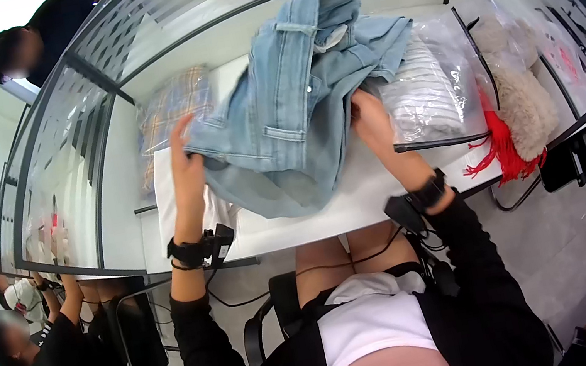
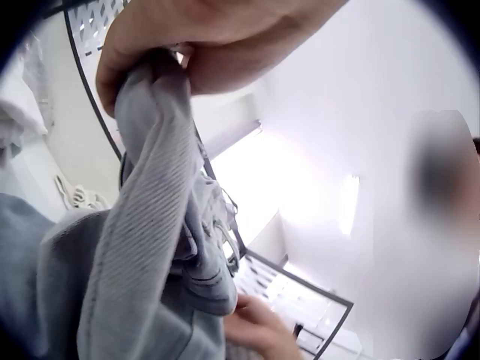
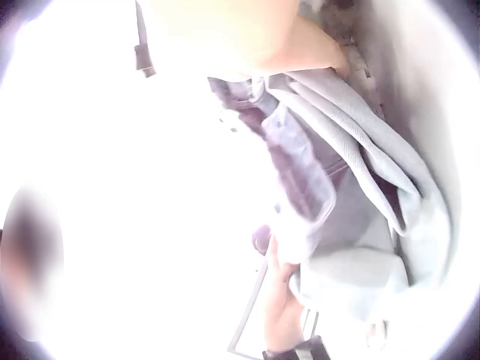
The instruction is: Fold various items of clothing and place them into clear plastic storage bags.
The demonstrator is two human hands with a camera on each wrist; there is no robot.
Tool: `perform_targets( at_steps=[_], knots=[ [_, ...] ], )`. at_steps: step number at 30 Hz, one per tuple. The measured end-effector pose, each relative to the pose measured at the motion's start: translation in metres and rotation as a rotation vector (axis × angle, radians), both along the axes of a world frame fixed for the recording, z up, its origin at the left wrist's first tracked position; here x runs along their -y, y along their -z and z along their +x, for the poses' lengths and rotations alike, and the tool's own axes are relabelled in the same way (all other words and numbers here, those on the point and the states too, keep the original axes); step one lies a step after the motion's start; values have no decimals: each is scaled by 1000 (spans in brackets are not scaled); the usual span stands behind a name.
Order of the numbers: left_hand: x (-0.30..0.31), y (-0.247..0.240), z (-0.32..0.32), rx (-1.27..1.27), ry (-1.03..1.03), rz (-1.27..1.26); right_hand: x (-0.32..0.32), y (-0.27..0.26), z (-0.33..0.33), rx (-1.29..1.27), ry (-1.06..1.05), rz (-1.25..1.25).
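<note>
Light blue denim jeans (image 1: 280,107) hang bunched above the white table in the head view. My left hand (image 1: 186,166) grips their left edge; in the left wrist view, the fingers and thumb of that hand (image 2: 217,37) pinch a folded denim edge (image 2: 139,225). On the other side, my right hand (image 1: 374,122) holds the denim, its fingertips partly hidden by cloth. The right wrist view is washed out, with the right hand (image 3: 247,37) at the top over gathered denim layers (image 3: 352,142).
A plaid item in clear plastic (image 1: 177,101) lies at left, beside white cloth (image 1: 168,197). At right are bagged white clothing (image 1: 422,93), a fluffy beige item (image 1: 522,103) and red fringe (image 1: 508,149). Dark-framed racks (image 1: 94,77) surround the table. Other people are at left.
</note>
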State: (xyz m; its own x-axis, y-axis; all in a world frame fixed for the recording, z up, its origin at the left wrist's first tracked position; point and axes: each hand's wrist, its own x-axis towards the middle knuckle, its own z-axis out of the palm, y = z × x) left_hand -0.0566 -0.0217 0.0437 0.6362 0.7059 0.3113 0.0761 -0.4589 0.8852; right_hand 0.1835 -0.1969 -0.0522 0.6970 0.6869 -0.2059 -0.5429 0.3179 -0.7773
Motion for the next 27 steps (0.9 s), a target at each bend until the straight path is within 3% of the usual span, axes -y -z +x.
perform_targets(
  at_steps=[1, 3, 6, 9, 10, 11, 13, 14, 16, 18, 20, 25, 27],
  knots=[
    [-25, 32, -5, -48, 99, 216, 14, 0, -11, 115, -40, 1],
    [3, 28, -5, -276, 20, 385, 46, -10, -41, 340, -116, -1],
    [17, 38, 6, -327, -100, 671, 84, -47, -77, 663, -179, -233],
    [20, 29, 22, -357, -140, 1045, 115, -111, -74, 858, -691, -228],
    [14, 31, 29, -395, -107, 1069, 119, -130, -68, 893, -786, -255],
    [4, 32, 36, -343, -20, 942, 120, -147, -59, 927, -881, -281],
    [-19, 37, 49, -236, 150, 685, 113, -171, -38, 1210, -730, -290],
    [-31, 45, 57, -167, 148, 693, 104, -184, -23, 1240, -708, -395],
    [-50, 45, 68, -300, 78, 476, 74, -186, 30, 1216, -666, -386],
    [-67, 49, 77, -353, 12, 262, 42, -195, 69, 1240, -591, -551],
    [-86, 51, 80, -288, 54, 138, 4, -185, 110, 1318, -480, -646],
    [-88, 25, 70, -123, 189, -99, -91, -131, 174, 1359, -450, -913],
    [-94, 22, 69, -78, 182, -58, -108, -118, 173, 1291, -415, -757]
  ],
)
